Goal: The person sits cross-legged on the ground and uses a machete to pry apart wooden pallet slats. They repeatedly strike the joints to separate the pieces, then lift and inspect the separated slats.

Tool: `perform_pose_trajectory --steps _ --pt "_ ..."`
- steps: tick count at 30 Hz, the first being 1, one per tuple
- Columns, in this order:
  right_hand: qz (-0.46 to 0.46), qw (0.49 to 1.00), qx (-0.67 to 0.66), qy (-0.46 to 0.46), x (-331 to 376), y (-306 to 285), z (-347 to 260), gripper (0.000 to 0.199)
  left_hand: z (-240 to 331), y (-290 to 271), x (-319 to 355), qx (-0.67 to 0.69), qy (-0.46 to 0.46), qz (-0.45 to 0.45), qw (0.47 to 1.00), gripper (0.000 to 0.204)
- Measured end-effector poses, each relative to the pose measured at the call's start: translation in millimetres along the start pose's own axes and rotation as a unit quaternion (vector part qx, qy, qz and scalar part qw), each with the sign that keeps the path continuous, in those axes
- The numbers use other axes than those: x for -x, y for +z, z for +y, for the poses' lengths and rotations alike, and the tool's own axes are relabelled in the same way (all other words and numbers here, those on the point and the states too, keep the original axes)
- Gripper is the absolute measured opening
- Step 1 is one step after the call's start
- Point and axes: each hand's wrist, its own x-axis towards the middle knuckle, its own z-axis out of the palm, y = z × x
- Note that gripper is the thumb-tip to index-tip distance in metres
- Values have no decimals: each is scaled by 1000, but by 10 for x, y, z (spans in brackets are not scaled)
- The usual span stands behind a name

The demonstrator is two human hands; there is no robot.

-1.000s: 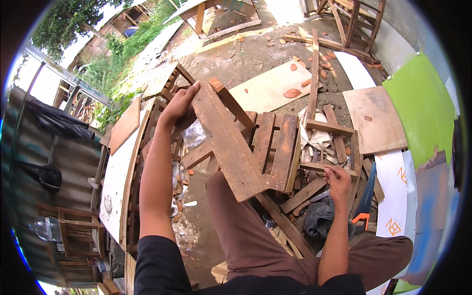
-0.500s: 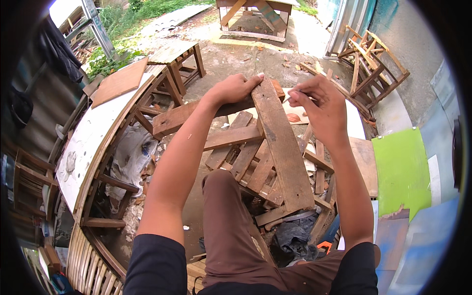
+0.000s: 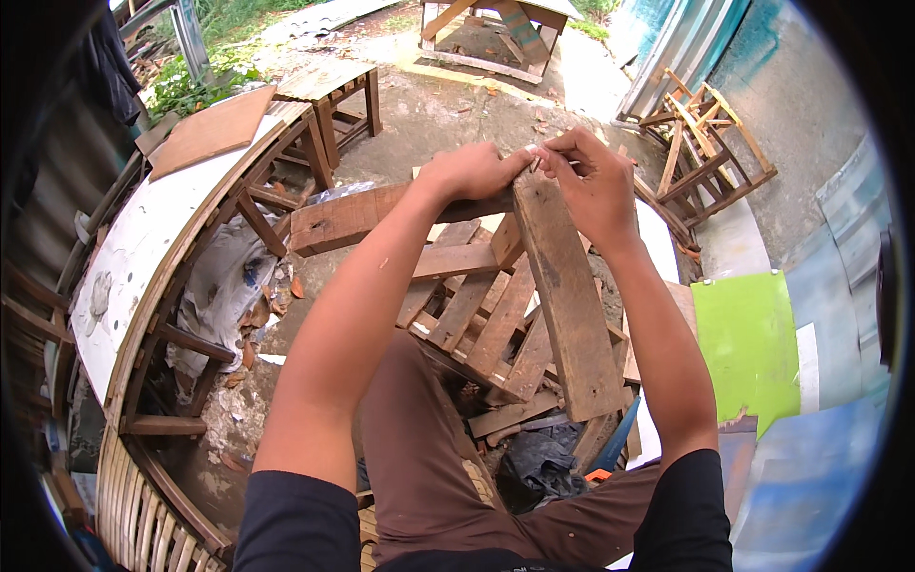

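Observation:
A long weathered wooden plank (image 3: 564,296) slants toward me over a slatted wooden frame (image 3: 467,315). Its far end meets a second, thicker wooden board (image 3: 348,217) that runs off to the left, forming a corner. My left hand (image 3: 479,172) is closed over that corner, thumb at the plank's far end. Close against the thumb, my right hand (image 3: 589,181) pinches a thin nail (image 3: 537,164) at the top of the plank; its point is hidden by the fingers. Both hands nearly touch.
At left, a long white-topped bench (image 3: 152,248) carries a brown board (image 3: 212,133). A small wooden table (image 3: 329,86) stands beyond it. Stacked wooden stools (image 3: 705,143) lean at the right wall, near a green panel (image 3: 746,348). An orange-and-blue handsaw (image 3: 610,453) and black plastic (image 3: 543,467) lie below.
My right hand has moved left and away from me, bringing the nail from beside the plank to its far end. The view has shifted slightly, and the planks sit at a slightly different angle.

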Motion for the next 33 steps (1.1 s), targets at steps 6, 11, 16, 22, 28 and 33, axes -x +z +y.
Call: perform_pose_trajectory --steps 6,11,16,22,28,33 --pt "-11 999 23 -32 -31 40 0 9 24 -62 21 7 -1 -28 1000 96" --pt "-22 985 114 -128 -22 18 13 9 64 -79 45 -21 -31 -38 999 87" --pt "-18 986 94 -136 -20 27 43 10 48 -69 46 -21 -22 -27 999 85" --pt "-31 986 87 -136 -35 22 58 12 35 -67 24 -4 -25 -40 999 87" --pt "-30 984 85 -153 -54 35 100 13 -11 -64 -32 4 -9 -32 999 86" --pt "-35 988 69 -134 -88 42 142 13 -24 -47 -42 2 -11 -24 1000 86"
